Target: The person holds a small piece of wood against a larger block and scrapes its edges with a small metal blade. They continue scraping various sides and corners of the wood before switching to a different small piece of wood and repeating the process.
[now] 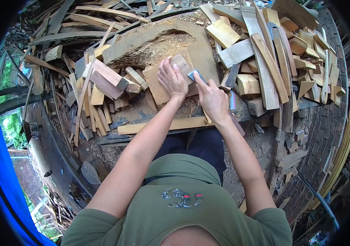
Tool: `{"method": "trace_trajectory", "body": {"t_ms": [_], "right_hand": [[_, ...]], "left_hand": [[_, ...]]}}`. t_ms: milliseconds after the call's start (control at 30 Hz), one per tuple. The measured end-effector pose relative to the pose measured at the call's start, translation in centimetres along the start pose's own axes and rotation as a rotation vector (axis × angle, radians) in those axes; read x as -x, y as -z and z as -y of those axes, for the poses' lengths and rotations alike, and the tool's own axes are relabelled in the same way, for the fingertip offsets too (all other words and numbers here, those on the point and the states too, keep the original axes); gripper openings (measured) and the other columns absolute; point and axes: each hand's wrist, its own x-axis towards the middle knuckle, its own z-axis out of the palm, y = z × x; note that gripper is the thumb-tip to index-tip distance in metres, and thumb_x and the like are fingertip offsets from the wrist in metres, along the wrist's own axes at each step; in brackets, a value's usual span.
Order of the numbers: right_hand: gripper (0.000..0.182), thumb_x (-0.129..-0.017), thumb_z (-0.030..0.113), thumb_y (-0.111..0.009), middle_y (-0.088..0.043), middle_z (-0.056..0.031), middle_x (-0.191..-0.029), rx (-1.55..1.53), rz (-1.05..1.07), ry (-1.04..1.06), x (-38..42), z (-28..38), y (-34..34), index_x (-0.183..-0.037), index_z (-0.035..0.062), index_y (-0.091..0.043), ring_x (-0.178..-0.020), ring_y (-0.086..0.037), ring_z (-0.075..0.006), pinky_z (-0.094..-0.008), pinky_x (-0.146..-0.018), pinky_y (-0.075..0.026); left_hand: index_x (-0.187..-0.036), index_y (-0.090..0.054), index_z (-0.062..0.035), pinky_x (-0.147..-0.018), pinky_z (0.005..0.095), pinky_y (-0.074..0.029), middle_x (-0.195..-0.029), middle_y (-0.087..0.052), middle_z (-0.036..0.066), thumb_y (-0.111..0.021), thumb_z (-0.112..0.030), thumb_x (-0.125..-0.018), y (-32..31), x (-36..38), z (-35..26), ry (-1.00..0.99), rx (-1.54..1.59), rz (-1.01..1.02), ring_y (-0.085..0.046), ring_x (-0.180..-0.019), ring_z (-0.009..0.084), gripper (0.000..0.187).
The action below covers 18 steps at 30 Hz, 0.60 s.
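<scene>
A brown wooden block (182, 64) lies on the thick worn slab of wood (201, 49) in front of me. My left hand (172, 80) grips the block from its left side, fingers curled against it. In my right hand (213, 96) is a small flat blue piece (192, 75), with the index finger stretched along it. Its edge meets the block's lower right side. Whether it is a blade or a pad is too small to tell. Both hands are close together above the slab.
Offcuts crowd both sides: a pinkish block (108, 74) at left, long planks (263, 61) and a pale grey board (236, 53) at right. A long wooden strip (162, 125) lies along the near edge. Curved slats (72, 37) pile up at the far left.
</scene>
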Motion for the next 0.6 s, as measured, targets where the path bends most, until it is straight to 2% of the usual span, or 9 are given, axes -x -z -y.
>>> {"method": "trace_trajectory", "body": {"t_ms": [133,267,400,467,500,533,600], "right_hand": [[0.036,-0.095,0.025,-0.055,-0.062,-0.0153,-0.080,-0.025,-0.103,0.026,-3.2,0.9,-1.2,-0.131,0.0277,-0.059,-0.061,-0.066,-0.0378,-0.0473,-0.054,-0.054],[0.039,-0.094,0.025,-0.057,-0.059,-0.0137,-0.078,-0.041,-0.091,0.013,-1.5,0.5,-0.6,-0.133,0.0290,-0.058,-0.064,-0.064,-0.0368,-0.0469,-0.056,-0.053],[0.040,-0.094,0.024,-0.058,-0.059,-0.0143,-0.077,-0.052,0.023,-0.053,0.4,0.2,0.2,-0.134,0.0280,-0.058,-0.064,-0.064,-0.0371,-0.0465,-0.057,-0.054],[0.042,-0.094,0.023,-0.058,-0.060,-0.0161,-0.079,-0.095,-0.040,-0.002,-2.3,0.3,-0.7,-0.136,0.0267,-0.056,-0.069,-0.064,-0.0388,-0.0479,-0.062,-0.053],[0.036,-0.095,0.025,-0.056,-0.066,-0.0185,-0.085,-0.132,-0.037,-0.009,-3.7,0.5,-1.2,-0.131,0.0261,-0.059,-0.072,-0.066,-0.0411,-0.0501,-0.065,-0.055],[0.036,-0.095,0.025,-0.056,-0.066,-0.0185,-0.085,-0.137,-0.043,-0.008,-4.1,0.3,-1.3,-0.131,0.0261,-0.059,-0.072,-0.066,-0.0411,-0.0501,-0.065,-0.055],[0.034,-0.095,0.023,-0.056,-0.067,-0.0208,-0.089,-0.325,-0.013,0.000,-4.4,-0.4,-1.5,-0.129,0.0237,-0.062,-0.080,-0.066,-0.0415,-0.0494,-0.073,-0.054]], "left_hand": [[-0.134,-0.047,-0.0126,-0.103,0.0453,-0.030,-0.133,-0.047,0.011,-0.044,-0.025,-0.097,0.0,0.0,0.6,-0.033,0.003,0.001,-0.044,-0.121,0.0315,0.038],[-0.133,-0.047,-0.0124,-0.103,0.0454,-0.030,-0.132,-0.047,0.011,-0.044,-0.025,-0.098,-0.1,-0.1,0.4,-0.016,-0.003,-0.006,-0.043,-0.121,0.0319,0.037],[-0.133,-0.047,-0.0125,-0.103,0.0457,-0.030,-0.132,-0.047,0.012,-0.043,-0.025,-0.098,-0.1,0.0,0.2,-0.008,-0.009,-0.001,-0.043,-0.122,0.0322,0.038],[-0.133,-0.047,-0.0120,-0.103,0.0454,-0.030,-0.132,-0.048,0.012,-0.043,-0.025,-0.098,-0.1,0.0,0.3,-0.006,-0.010,0.003,-0.043,-0.122,0.0322,0.038],[-0.133,-0.047,-0.0114,-0.104,0.0451,-0.030,-0.132,-0.048,0.012,-0.043,-0.025,-0.099,-0.1,-0.1,0.4,-0.012,-0.012,0.001,-0.044,-0.122,0.0323,0.037],[-0.133,-0.047,-0.0114,-0.104,0.0451,-0.030,-0.132,-0.048,0.012,-0.043,-0.025,-0.099,0.0,-0.1,0.4,-0.018,-0.014,-0.002,-0.044,-0.122,0.0323,0.037],[-0.133,-0.047,-0.0112,-0.103,0.0452,-0.030,-0.132,-0.048,0.013,-0.043,-0.025,-0.099,-0.1,-0.1,0.4,-0.009,-0.023,-0.005,-0.044,-0.121,0.0326,0.037]]}}
